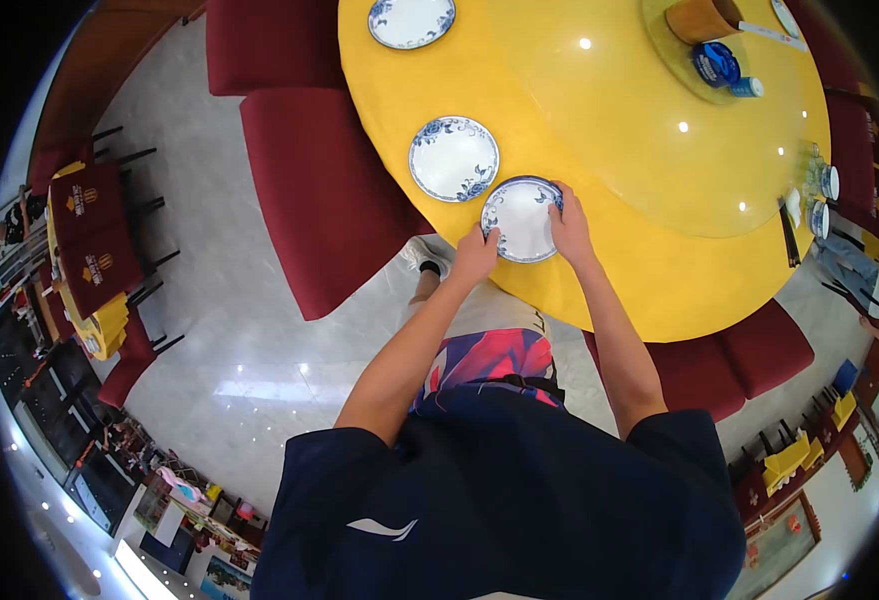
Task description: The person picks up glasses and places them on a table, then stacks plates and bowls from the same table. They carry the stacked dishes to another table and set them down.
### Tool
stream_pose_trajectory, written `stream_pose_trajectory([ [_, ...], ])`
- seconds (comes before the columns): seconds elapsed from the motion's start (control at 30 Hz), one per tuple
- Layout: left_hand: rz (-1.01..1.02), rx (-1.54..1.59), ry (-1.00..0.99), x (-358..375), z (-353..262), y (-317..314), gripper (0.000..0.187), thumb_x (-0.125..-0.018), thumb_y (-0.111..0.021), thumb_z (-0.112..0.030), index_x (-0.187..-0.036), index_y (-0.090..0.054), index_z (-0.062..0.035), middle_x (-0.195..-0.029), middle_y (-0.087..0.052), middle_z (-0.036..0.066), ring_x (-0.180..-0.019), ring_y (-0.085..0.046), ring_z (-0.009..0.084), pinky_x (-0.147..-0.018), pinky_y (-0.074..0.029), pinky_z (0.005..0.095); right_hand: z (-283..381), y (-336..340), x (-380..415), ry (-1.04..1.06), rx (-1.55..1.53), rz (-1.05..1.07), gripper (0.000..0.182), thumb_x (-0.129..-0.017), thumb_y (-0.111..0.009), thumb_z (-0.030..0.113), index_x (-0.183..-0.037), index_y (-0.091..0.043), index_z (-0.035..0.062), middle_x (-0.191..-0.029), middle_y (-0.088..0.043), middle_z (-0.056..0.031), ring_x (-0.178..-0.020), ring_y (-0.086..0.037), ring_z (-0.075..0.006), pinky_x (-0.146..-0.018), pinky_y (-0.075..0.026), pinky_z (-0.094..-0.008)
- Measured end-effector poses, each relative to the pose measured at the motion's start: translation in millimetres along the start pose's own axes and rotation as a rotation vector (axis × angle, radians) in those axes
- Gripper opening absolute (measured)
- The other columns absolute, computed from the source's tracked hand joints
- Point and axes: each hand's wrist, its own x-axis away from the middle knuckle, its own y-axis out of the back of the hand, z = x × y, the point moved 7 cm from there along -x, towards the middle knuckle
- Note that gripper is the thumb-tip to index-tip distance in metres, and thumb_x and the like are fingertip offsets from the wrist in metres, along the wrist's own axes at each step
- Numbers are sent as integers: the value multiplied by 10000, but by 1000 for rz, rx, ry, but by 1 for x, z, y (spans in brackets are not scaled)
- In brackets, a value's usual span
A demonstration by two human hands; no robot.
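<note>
Between my two hands is a round white plate point(521, 222) with a blue floral rim, at the edge of a round table with a yellow cloth point(599, 290). My left hand point(476, 252) grips the plate's left rim, thumb on top and fingers curled under. On the right rim, my right hand point(570, 228) holds it the same way. A matching plate point(453, 160) lies on the cloth just beyond, up and to the left. Farther off, another plate point(411, 20) of the same pattern rests near the table's far left edge.
A clear glass turntable point(649, 130) covers the table's middle, bearing a brown container point(701, 20) and a dark blue ashtray-like dish point(715, 64). Chopsticks point(789, 235) and small glasses point(819, 180) stand at the right edge. Red chairs point(319, 200) ring the table.
</note>
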Motion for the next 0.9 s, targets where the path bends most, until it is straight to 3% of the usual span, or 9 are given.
stream_pose_trajectory([
  [0.07,-37,-24,-8,9,-20,23,377,-948,-507,-314,-1007,-533,58,-895,-643,289,-825,-649,424,-715,-514,467,27,-5,-7,75,-12,-11,396,-909,-507,75,-1302,-458,68,-1111,-562,-245,-1036,-562,-397,-904,-446,-442],
  [0.13,-66,217,101,14,-28,42,371,-976,-467,-296,-1039,-461,70,-850,-630,274,-700,-672,348,-545,-550,420,54,-18,-20,97,-5,-29,391,-907,-511,74,-1295,-468,68,-1103,-562,-246,-1026,-562,-401,-895,-449,-445],
  [0.23,-158,305,182,7,-38,73,372,-993,-438,-282,-1060,-397,82,-857,-613,262,-644,-667,282,-455,-572,373,85,-39,-44,106,6,-39,381,-896,-525,67,-1276,-487,62,-1097,-561,-249,-1009,-561,-410,-877,-453,-452],
  [0.27,-187,321,238,3,-40,84,402,-993,-435,-291,-1071,-386,100,-926,-613,266,-653,-667,299,-482,-601,397,93,-47,-51,96,6,-38,376,-889,-534,60,-1263,-497,57,-1097,-561,-251,-1001,-561,-415,-869,-454,-454],
  [0.43,-291,312,232,-17,-41,111,422,-994,-437,-290,-1074,-388,121,-918,-615,276,-658,-675,299,-465,-591,371,112,-73,-82,190,23,-100,354,-853,-570,34,-1205,-531,37,-1083,-574,-241,-972,-568,-416,-845,-461,-457],
  [0.53,-312,254,235,-34,-23,113,426,-987,-453,-280,-1066,-392,134,-924,-615,320,-741,-674,379,-567,-580,428,117,-82,-91,202,41,-146,324,-833,-590,22,-1156,-566,26,-1048,-595,-226,-961,-569,-411,-838,-460,-460],
  [0.6,-390,79,169,-42,-15,115,426,-975,-476,-271,-1063,-399,139,-936,-604,365,-856,-635,469,-719,-529,487,121,-85,-95,181,37,-159,305,-826,-598,19,-1131,-585,22,-1027,-605,-218,-960,-567,-408,-837,-458,-464],
  [0.7,-409,54,184,-42,-18,116,428,-966,-492,-268,-1064,-398,137,-946,-591,389,-924,-592,516,-816,-471,526,125,-86,-96,167,29,-199,288,-818,-607,18,-1106,-606,20,-1005,-618,-205,-952,-562,-402,-841,-454,-464],
  [0.9,-435,35,198,-29,-44,130,411,-959,-509,-257,-1078,-387,117,-944,-596,378,-909,-601,508,-801,-479,527,121,-93,-98,115,97,-260,309,-821,-611,31,-1130,-611,33,-1040,-616,-193,-967,-549,-387,-850,-448,-459],
])
